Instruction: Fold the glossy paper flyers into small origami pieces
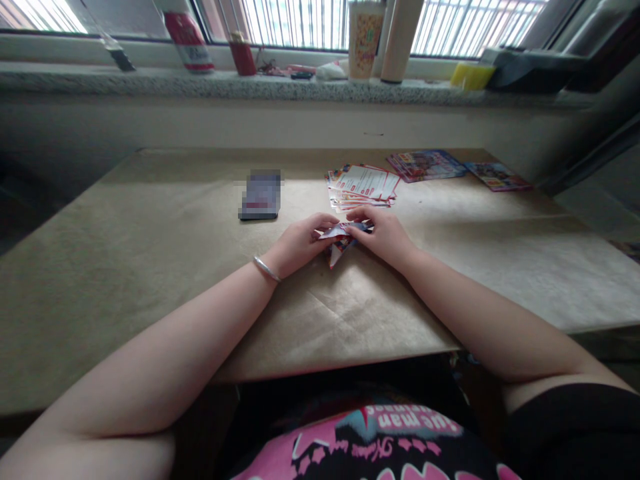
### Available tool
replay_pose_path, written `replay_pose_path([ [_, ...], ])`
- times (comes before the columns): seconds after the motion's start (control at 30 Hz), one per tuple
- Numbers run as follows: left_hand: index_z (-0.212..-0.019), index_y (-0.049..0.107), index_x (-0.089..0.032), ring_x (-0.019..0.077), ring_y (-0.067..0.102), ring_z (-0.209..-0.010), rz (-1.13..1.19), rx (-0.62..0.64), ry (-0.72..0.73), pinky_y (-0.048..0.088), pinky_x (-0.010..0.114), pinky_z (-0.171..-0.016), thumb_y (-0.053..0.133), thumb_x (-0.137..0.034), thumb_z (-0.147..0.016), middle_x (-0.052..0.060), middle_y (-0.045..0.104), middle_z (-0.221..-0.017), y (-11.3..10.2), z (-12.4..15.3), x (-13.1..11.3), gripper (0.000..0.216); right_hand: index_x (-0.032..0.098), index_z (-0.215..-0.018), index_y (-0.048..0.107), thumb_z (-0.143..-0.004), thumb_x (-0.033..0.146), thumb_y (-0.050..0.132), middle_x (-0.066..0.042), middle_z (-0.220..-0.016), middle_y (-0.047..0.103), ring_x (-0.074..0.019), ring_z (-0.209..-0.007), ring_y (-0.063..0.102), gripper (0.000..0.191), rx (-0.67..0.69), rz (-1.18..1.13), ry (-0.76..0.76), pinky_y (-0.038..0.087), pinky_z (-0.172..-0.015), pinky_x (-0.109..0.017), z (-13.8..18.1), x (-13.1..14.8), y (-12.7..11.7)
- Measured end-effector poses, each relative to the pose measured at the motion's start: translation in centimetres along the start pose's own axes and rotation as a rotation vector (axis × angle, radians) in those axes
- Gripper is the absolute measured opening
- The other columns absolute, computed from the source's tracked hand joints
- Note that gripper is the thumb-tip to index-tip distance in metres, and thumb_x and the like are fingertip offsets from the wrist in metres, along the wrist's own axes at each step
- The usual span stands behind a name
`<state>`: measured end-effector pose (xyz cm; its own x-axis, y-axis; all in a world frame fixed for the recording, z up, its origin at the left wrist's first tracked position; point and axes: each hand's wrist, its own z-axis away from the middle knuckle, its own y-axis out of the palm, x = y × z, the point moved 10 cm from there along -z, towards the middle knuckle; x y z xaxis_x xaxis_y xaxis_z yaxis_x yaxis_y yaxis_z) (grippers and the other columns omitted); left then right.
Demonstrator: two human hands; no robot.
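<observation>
Between my two hands is a small piece of folded printed paper (336, 232), white and coloured. My left hand (306, 239), with a silver bangle at the wrist, pinches its left end. The right side of the paper is gripped by my right hand (380, 232), its fingers bent over the top. A pointed, colourfully printed piece (339, 255) hangs below the fingers; whether it is part of the same paper I cannot tell. Just beyond my hands lies a fanned pile of printed sheets (365, 183), white with red edges.
A phone-like dark rectangle (261, 195), partly pixelated, lies to the left on the table (165, 267). Colourful printed sheets (427, 165) and another colourful stack (497, 176) lie at the back right. On the windowsill (280, 88) stand a patterned cup (365, 40), a bottle (189, 40) and a yellow block (473, 76).
</observation>
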<state>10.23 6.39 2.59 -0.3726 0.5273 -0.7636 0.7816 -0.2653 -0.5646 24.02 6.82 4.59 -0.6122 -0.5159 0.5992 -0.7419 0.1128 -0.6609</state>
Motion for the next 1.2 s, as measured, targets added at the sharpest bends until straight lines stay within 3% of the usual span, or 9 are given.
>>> replay_pose_path([
  [0.2,-0.111,0.066,-0.021,0.0186,0.061,-0.109,-0.095,0.003,0.222,0.058,0.028,-0.081,0.062,-0.031,-0.089,0.011,0.056,-0.127,-0.2,0.4,-2.5,0.024,0.021,-0.090,0.071,-0.081,0.030,0.067,-0.004,-0.092,0.075,-0.0207,-0.088,0.068,0.014,-0.035,-0.002,0.009,0.052,-0.082,-0.035,-0.3,-0.7,-0.5],
  [0.3,-0.108,0.067,-0.022,0.0190,0.060,-0.112,-0.199,-0.010,0.299,0.056,0.031,-0.089,0.061,-0.029,-0.090,0.010,0.057,-0.124,-0.4,0.8,-3.7,0.021,0.021,-0.086,0.072,-0.081,0.030,0.067,-0.003,-0.088,0.075,-0.0200,-0.084,0.068,0.011,-0.044,0.001,0.016,0.052,-0.079,-0.033,-0.3,-0.8,-0.8],
  [0.4,-0.102,0.067,-0.021,0.0178,0.063,-0.106,-0.324,-0.120,0.329,0.055,0.032,-0.092,0.059,-0.027,-0.091,0.008,0.064,-0.114,-1.1,1.0,-4.4,0.015,0.022,-0.085,0.073,-0.082,0.031,0.067,-0.002,-0.087,0.075,-0.0191,-0.081,0.068,0.011,-0.049,-0.004,0.024,0.052,-0.077,-0.032,-0.3,-0.7,-0.9],
  [0.5,-0.099,0.067,-0.021,0.0156,0.066,-0.099,-0.399,-0.216,0.324,0.054,0.029,-0.089,0.053,-0.025,-0.094,0.005,0.069,-0.109,-1.7,1.1,-4.5,0.015,0.022,-0.085,0.074,-0.083,0.033,0.066,-0.002,-0.087,0.076,-0.0191,-0.082,0.069,0.013,-0.050,-0.013,0.010,0.052,-0.076,-0.031,-0.2,-0.3,-1.0],
  [0.63,-0.097,0.066,-0.020,0.0143,0.069,-0.096,-0.422,-0.239,0.284,0.054,0.025,-0.085,0.049,-0.023,-0.095,0.003,0.073,-0.108,-1.8,1.1,-3.9,0.018,0.023,-0.084,0.074,-0.082,0.035,0.066,-0.002,-0.086,0.076,-0.0190,-0.080,0.068,0.015,-0.059,-0.018,0.025,0.052,-0.076,-0.031,-0.2,-0.2,-1.0],
  [0.83,-0.112,0.061,-0.021,0.0138,0.072,-0.080,-0.389,-0.333,0.150,0.054,0.021,-0.070,0.048,-0.027,-0.097,0.004,0.075,-0.101,-2.7,1.3,-2.9,0.021,0.022,-0.084,0.075,-0.081,0.035,0.066,-0.002,-0.084,0.076,-0.0184,-0.078,0.068,0.015,-0.079,-0.046,0.060,0.052,-0.075,-0.030,-0.2,-0.5,-1.1],
  [1.0,-0.117,0.055,-0.020,0.0142,0.071,-0.080,-0.321,-0.332,0.124,0.054,0.023,-0.071,0.044,-0.028,-0.098,0.007,0.073,-0.107,-2.9,1.3,-2.8,0.024,0.021,-0.082,0.074,-0.081,0.034,0.066,-0.002,-0.082,0.075,-0.0178,-0.075,0.068,0.016,-0.091,-0.062,0.080,0.052,-0.073,-0.030,-0.2,-0.7,-1.2],
  [1.2,-0.115,0.059,-0.019,0.0173,0.068,-0.098,-0.172,-0.226,0.151,0.055,0.029,-0.082,0.042,-0.034,-0.095,0.007,0.068,-0.118,-2.7,1.1,-2.9,0.030,0.021,-0.082,0.074,-0.081,0.036,0.066,-0.002,-0.081,0.075,-0.0171,-0.073,0.066,0.017,-0.109,-0.054,0.087,0.051,-0.071,-0.029,-0.1,-1.1,-1.4],
])
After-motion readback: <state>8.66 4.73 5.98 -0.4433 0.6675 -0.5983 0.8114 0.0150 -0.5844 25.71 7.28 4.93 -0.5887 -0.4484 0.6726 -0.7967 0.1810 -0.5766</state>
